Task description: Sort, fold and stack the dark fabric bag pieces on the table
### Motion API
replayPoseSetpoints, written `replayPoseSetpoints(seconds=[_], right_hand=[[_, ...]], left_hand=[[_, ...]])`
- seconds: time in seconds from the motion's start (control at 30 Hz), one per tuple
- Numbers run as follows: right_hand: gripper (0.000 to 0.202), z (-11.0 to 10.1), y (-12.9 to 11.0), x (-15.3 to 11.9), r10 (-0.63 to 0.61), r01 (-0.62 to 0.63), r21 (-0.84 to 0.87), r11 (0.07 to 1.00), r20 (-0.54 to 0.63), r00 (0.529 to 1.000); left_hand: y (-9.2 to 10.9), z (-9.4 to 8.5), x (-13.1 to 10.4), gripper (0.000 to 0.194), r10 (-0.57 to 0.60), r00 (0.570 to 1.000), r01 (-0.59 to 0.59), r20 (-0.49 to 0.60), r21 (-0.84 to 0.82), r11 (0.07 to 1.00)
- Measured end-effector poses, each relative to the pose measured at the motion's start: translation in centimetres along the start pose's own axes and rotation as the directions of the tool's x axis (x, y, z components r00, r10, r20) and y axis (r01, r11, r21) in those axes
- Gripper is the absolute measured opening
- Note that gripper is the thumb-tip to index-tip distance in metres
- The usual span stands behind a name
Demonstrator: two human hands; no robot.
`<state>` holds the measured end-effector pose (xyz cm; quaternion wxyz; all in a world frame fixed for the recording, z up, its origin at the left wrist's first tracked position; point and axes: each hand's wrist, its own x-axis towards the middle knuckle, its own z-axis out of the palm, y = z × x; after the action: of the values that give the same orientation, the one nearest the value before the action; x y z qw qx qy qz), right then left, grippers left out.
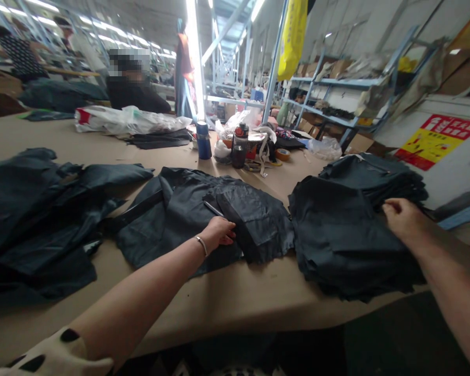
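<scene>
I report my left hand [218,232] with its fingers curled low over a dark cloth [180,219] that lies near, at mid-table. A slim rod [213,208] lies at its far side; I cannot tell whether the fingers hold it or the cloth. A bracelet [201,245] circles that wrist. My right hand [405,222] has thumb and forefinger drawn together at the right edge of the near stack [337,224] of dark pieces; I cannot tell whether a piece is pinched.

The dark cloth is creased, its right edge up against the near stack. Just beyond that stack sits a far stack [372,172]. To the left lies a loose heap [35,209] of similar cloth. All rest on a brown table [219,308].

Farther back I note a blue flask [204,141], upright, a dark bottle [239,146] to its right, and a tape roll [282,154]. At far left, a person [137,96] in a dark top is beyond a plastic bag [129,120].
</scene>
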<state>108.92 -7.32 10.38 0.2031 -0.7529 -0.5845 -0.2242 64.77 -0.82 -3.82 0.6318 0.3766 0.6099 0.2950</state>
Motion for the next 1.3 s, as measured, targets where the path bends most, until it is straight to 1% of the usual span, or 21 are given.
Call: replayPoseSetpoints(seconds=[0.03, 0.1, 0.13, 0.17, 0.2, 0.23, 0.27, 0.33, 0.37, 0.47, 0.53, 0.6, 0.67, 0.73, 0.77, 0.83, 0.93, 1.0, 1.1, 1.2, 1.3], right_hand=[[0.024, -1.2, -2.4, -0.1, -0.042, 0.044, 0.029, 0.999, -0.042, 0.998], [0.024, -2.7, -8.5, -1.9, -0.243, 0.253, 0.194, 0.948, -0.078, 0.967], [0.021, -2.8, -11.8, -3.4, -0.369, 0.370, 0.290, 0.883, -0.059, 0.928], [0.021, -2.5, -15.1, -5.2, -0.505, 0.467, 0.382, 0.797, -0.001, 0.863], [0.028, -1.9, -18.2, -7.1, -0.600, 0.513, 0.443, 0.735, 0.074, 0.796], [0.045, -0.9, -20.9, -9.0, -0.644, 0.517, 0.476, 0.711, 0.147, 0.751], [0.061, 0.2, -23.1, -10.6, -0.641, 0.494, 0.486, 0.721, 0.196, 0.742], [0.075, 2.6, -26.2, -12.9, -0.595, 0.439, 0.471, 0.765, 0.255, 0.762], [0.070, 3.6, -27.1, -13.5, -0.566, 0.409, 0.467, 0.784, 0.266, 0.781], [0.042, 5.1, -27.6, -13.2, -0.500, 0.271, 0.586, 0.764, 0.272, 0.822], [0.031, 5.2, -27.1, -12.3, -0.461, 0.145, 0.702, 0.698, 0.285, 0.840], [0.023, 5.1, -26.4, -11.6, -0.421, -0.024, 0.794, 0.607, 0.347, 0.838], [0.028, 5.3, -25.9, -11.6, -0.420, -0.229, 0.841, 0.490, 0.458, 0.784], [0.038, 5.7, -25.7, -12.2, -0.454, -0.424, 0.831, 0.360, 0.553, 0.698], [0.042, 6.0, -25.7, -12.7, -0.473, -0.470, 0.818, 0.332, 0.575, 0.668], [0.044, 6.3, -25.8, -13.5, -0.489, -0.481, 0.812, 0.331, 0.583, 0.649], [0.039, 6.3, -26.2, -14.3, -0.483, -0.413, 0.839, 0.355, 0.543, 0.687], [0.035, 6.0, -26.5, -14.7, -0.510, -0.326, 0.878, 0.350, 0.471, 0.719], [0.034, 5.7, -27.0, -15.3, -0.549, -0.190, 0.911, 0.367, 0.377, 0.746], [0.034, 5.6, -27.4, -16.1, -0.542, -0.153, 0.901, 0.406, 0.372, 0.753], [0.033, 5.7, -27.6, -16.8, -0.556, -0.117, 0.892, 0.437, 0.370, 0.744]], left_hand=[[0.0, 0.2, 0.0, 0.011, 0.014, 1.000, -0.014, -0.009, -0.011, 1.000], [0.1, 0.6, -0.4, 0.011, 0.066, 0.998, -0.066, -0.013, -0.043, 0.997], [0.2, 0.8, -0.9, 0.013, 0.105, 0.994, -0.105, -0.007, -0.063, 0.992], [0.3, 1.1, -1.6, 0.015, 0.153, 0.988, -0.153, 0.002, -0.085, 0.985], [0.3, 1.3, -2.3, 0.017, 0.209, 0.978, -0.207, 0.011, -0.107, 0.972], [0.4, 1.6, -3.2, 0.019, 0.269, 0.963, -0.264, 0.019, -0.128, 0.956], [0.4, 1.9, -4.1, 0.022, 0.327, 0.945, -0.320, 0.024, -0.147, 0.936], [0.3, 2.3, -5.8, 0.027, 0.422, 0.906, -0.413, 0.019, -0.175, 0.894], [0.2, 2.5, -6.5, 0.029, 0.455, 0.890, -0.446, 0.012, -0.184, 0.876], [-0.6, 2.2, -7.4, 0.022, 0.505, 0.862, -0.500, -0.039, -0.216, 0.838], [-1.3, 1.5, -7.3, 0.019, 0.492, 0.861, -0.509, -0.131, -0.261, 0.820], [-2.1, 0.9, -7.0, 0.025, 0.434, 0.873, -0.486, -0.222, -0.328, 0.810], [-2.6, 0.5, -7.0, 0.030, 0.371, 0.906, -0.424, -0.205, -0.400, 0.813], [-2.8, 0.5, -7.4, 0.030, 0.346, 0.936, -0.331, -0.060, -0.478, 0.814], [-2.7, 0.6, -7.7, 0.029, 0.346, 0.938, -0.288, 0.020, -0.511, 0.810], [-2.5, 0.7, -8.3, 0.024, 0.354, 0.927, -0.229, 0.122, -0.563, 0.794], [-2.2, 0.6, -8.9, 0.026, 0.367, 0.920, -0.211, 0.137, -0.617, 0.758], [-2.4, 0.5, -9.0, 0.030, 0.378, 0.917, -0.228, 0.127, -0.611, 0.758], [-2.9, 0.6, -8.8, 0.031, 0.380, 0.923, -0.299, 0.069, -0.496, 0.815], [-3.5, 1.0, -8.6, 0.035, 0.380, 0.925, -0.338, 0.023, -0.409, 0.848], [-3.9, 1.1, -8.6, 0.036, 0.377, 0.926, -0.339, 0.019, -0.394, 0.854]])
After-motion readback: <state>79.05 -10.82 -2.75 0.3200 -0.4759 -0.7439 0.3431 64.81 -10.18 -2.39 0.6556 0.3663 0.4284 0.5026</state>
